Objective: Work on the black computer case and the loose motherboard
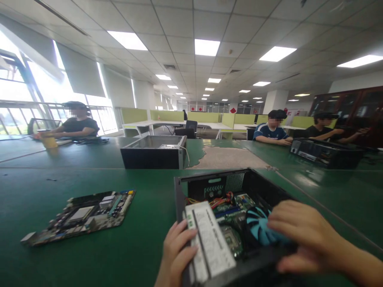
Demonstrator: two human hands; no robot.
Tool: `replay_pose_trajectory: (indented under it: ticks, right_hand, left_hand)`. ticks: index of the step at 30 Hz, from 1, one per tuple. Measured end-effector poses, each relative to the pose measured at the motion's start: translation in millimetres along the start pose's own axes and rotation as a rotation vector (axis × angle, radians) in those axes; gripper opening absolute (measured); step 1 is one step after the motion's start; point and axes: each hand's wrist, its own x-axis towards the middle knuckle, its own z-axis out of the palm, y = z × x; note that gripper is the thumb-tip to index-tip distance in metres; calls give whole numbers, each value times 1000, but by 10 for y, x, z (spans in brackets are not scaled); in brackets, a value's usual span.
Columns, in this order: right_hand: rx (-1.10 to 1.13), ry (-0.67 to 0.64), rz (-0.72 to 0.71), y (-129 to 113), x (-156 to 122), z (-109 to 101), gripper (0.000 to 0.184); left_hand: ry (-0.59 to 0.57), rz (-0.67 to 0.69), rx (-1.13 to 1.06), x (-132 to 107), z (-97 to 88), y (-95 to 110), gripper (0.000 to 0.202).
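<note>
Open computer case (263,187), near right, on the green tabletop (89,263). Left hand (179,249) on the power supply (211,241), right hand (308,235) apart, over the blue fan (259,229); whether clamped, impossible to tell. Left, a motherboard (86,219); far, a bare patch (233,157), white desks (143,124), ceiling lights (207,47).

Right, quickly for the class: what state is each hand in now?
Left hand: fingers over the white rectangular power supply; grip cannot be told.
Right hand: at the round light blue fan; grip cannot be told.
</note>
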Motion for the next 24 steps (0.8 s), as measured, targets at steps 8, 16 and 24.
replay_pose_trajectory:
  ticks: [8,16,24]
  right_hand:
    - [-255,185,535,504,165,816,53]
    - [-193,-162,280,836,597,1431,55]
    - [-279,-173,279,1211,602,1648,45]
  left_hand:
    - [-488,-432,-5,1575,1634,-174,97]
    - [-798,-355,-10,1386,1347,-860,93]
    - [-772,-578,664,442,-284,-1761,62]
